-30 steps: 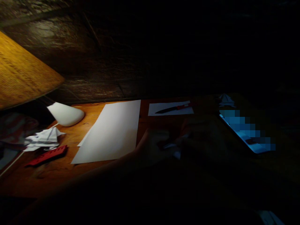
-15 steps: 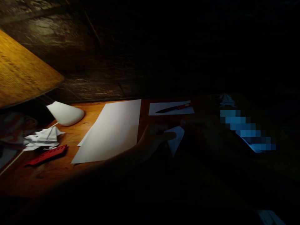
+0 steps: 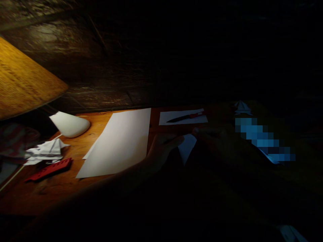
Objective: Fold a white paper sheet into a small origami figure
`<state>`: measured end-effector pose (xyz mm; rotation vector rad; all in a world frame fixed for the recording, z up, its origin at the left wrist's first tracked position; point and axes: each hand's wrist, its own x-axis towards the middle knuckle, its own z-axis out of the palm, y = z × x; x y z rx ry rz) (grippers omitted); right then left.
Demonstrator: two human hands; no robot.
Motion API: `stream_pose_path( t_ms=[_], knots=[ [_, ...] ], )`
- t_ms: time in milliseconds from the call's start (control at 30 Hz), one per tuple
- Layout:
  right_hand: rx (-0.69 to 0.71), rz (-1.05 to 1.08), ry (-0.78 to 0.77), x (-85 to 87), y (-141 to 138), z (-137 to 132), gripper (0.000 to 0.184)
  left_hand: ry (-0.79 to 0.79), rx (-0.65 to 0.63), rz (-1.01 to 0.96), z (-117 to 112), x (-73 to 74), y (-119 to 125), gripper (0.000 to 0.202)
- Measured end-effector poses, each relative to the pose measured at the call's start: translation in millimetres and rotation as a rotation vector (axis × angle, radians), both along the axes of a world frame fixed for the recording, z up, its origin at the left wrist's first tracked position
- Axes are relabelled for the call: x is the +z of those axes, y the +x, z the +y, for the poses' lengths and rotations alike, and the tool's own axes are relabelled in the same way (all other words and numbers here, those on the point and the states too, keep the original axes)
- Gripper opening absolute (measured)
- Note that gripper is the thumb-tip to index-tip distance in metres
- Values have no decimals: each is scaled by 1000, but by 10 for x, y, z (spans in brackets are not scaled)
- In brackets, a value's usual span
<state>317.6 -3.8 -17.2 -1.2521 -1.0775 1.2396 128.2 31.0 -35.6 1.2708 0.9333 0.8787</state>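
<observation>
Head view, looking forward and down at a wooden desk (image 3: 75, 191) under warm lamplight. The left hand (image 3: 163, 151) lay at centre, its fingers (image 3: 174, 141) reaching onto the left edge of a folded white paper (image 3: 187, 148). The right hand (image 3: 214, 141), deep in shadow, sat just beside the paper's upper right edge, and its fingertips (image 3: 196, 130) met the top of the fold. The two hands were close together with the paper between them, though the grip of the right hand could not be made out in the dark. The left forearm (image 3: 101, 188) crossed the lower edge of a large white sheet (image 3: 116, 143). Beyond the hands, a dark-bladed knife (image 3: 180, 118) with a red handle lay on a smaller white sheet (image 3: 166, 117). To the left were a smooth white conical object (image 3: 69, 124), a crumpled paper fold (image 3: 45, 151) and a red ruler-like strip (image 3: 49, 169), below an orange lampshade (image 3: 22, 79). To the right were a small paper figure (image 3: 242, 108) and a lit screen (image 3: 262, 139), masked by coarse pixels.
</observation>
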Motion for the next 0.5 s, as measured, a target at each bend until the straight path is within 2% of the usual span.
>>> stream_pose_path(
  t_ms=[200,400,500],
  knots=[
    [212,-138,-46,-102,23,-15,29,99,74,-58,-28,87,3,39],
    [233,-165,-94,-57,-7,-30,26,49,117,-78,-69,148,16,37],
    [239,-109,-48,-23,-15,-22,24,33,90,-93,-59,121,18,36]
  ],
)
